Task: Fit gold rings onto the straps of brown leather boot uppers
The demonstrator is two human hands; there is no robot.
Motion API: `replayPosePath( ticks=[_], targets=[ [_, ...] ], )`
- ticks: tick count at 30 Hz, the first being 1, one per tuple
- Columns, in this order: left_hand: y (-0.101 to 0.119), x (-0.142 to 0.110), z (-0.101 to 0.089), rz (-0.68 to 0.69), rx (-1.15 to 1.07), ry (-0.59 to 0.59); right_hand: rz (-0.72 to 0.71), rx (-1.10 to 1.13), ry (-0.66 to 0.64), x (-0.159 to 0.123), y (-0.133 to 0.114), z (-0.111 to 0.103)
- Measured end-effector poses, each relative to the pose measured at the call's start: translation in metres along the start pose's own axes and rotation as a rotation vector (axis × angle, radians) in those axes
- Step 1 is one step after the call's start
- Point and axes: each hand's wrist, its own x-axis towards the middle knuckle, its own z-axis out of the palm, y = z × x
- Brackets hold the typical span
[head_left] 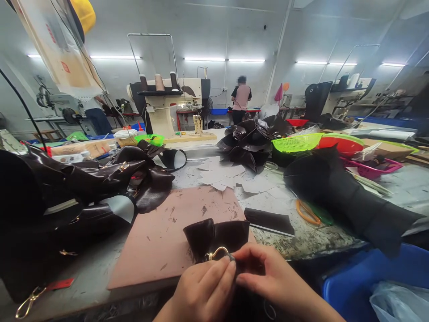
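Observation:
A dark brown leather piece [214, 237] with a gold metal ring [217, 253] lies at the near edge of a pink work mat [174, 232]. My left hand [204, 286] is closed, its fingers pinching the leather right under the ring. My right hand [271, 279] is also closed, thumb and forefinger gripping the same piece from the right. The two hands meet at the ring. The lower part of the leather is hidden behind my hands.
A heap of dark leather bags [73, 192] fills the left. A black fabric roll [345, 197], orange scissors [306, 212], a black strip [270, 221], paper cutouts [224, 176], green [296, 142] and red [342, 143] baskets, a blue bin [375, 277], sewing machines [167, 103]. A person stands at the back [241, 100].

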Motion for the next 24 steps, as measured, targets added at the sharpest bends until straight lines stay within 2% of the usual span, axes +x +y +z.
replayPosePath(
  ticks=[3, 7, 9, 11, 15, 17, 20, 24],
  targets=[
    [-0.001, -0.002, 0.001, 0.007, -0.020, -0.009, 0.007, -0.025, 0.021, 0.000, 0.000, 0.000],
    [0.000, -0.001, 0.000, 0.017, -0.089, 0.062, -0.069, -0.278, 0.031, -0.001, -0.002, -0.001],
    [0.000, 0.002, -0.001, 0.028, -0.121, 0.057, -0.075, -0.356, 0.003, -0.001, -0.005, -0.003],
    [0.000, 0.007, 0.000, 0.046, -0.134, 0.049, -0.055, -0.308, -0.023, -0.001, -0.006, -0.005],
    [0.000, 0.014, 0.002, 0.052, -0.156, 0.011, -0.007, -0.015, -0.028, 0.000, -0.004, -0.007],
    [0.000, 0.015, 0.003, 0.053, -0.162, -0.011, 0.027, 0.023, -0.014, 0.002, -0.002, -0.008],
    [-0.004, 0.012, 0.004, 0.043, -0.143, 0.012, 0.046, -0.128, -0.040, 0.003, -0.001, -0.013],
    [-0.009, 0.008, 0.004, 0.024, -0.087, 0.081, -0.021, -0.438, -0.060, 0.002, -0.006, -0.020]
  ],
)
